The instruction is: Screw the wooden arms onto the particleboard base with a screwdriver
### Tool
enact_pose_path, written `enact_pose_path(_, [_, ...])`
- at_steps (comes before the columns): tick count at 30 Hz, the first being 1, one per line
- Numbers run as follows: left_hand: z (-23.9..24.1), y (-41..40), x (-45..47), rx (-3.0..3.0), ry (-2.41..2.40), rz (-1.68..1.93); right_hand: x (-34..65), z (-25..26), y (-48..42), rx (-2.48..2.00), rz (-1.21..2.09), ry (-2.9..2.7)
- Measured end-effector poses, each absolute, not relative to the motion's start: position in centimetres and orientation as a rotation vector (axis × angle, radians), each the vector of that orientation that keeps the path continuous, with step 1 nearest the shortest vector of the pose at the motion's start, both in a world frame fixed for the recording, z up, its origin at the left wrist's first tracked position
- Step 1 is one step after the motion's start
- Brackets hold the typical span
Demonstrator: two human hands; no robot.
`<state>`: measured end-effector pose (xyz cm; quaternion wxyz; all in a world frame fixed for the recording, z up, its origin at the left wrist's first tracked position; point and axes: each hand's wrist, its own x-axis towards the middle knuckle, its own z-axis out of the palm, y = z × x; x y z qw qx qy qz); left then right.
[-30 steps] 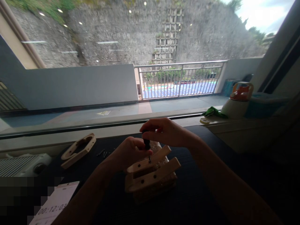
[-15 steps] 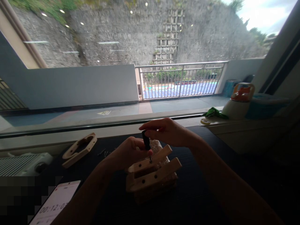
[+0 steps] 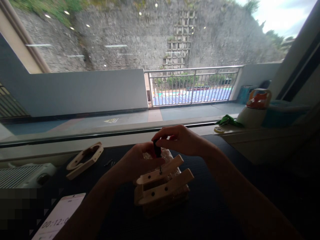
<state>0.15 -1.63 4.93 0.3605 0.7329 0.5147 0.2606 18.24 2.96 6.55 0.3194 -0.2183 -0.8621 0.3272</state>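
A pale wooden assembly (image 3: pixel 162 186) with two slanted arms and dark holes rests on a dark table. My right hand (image 3: pixel 178 139) is closed around the top of a small black-handled screwdriver (image 3: pixel 157 152), whose tip stands on the upper wooden arm. Just left of the tool, my left hand (image 3: pixel 137 162) curls against the back of the wooden assembly and steadies it; its fingers are pressed close to the screwdriver shaft. A crinkled clear wrapper shows behind the wood.
A separate loop-shaped wooden piece (image 3: pixel 85 159) lies at the left, with a few small screws (image 3: pixel 110 163) beside it. A phone showing a timer (image 3: pixel 58 216) lies near the front left. A white and orange jug (image 3: pixel 255 108) and a green cloth (image 3: pixel 228 120) sit on the sill.
My right hand's fingers have shifted round the screwdriver top, as if turning it. The left hand has closed in a little. The wooden assembly has stayed in place.
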Motion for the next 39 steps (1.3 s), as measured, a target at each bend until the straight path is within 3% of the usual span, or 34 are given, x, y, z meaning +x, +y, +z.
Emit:
enact_pose_path(7, [3.9, -1.3, 0.6, 1.858, 1.36, 0.843, 18.4, 6.5, 3.1, -0.6, 0.718, -2.234])
enact_pose_path(39, [5.1, -1.9, 0.6, 1.906, 1.297, 0.855, 18.0, 6.4, 2.8, -0.545, 0.79, -2.241])
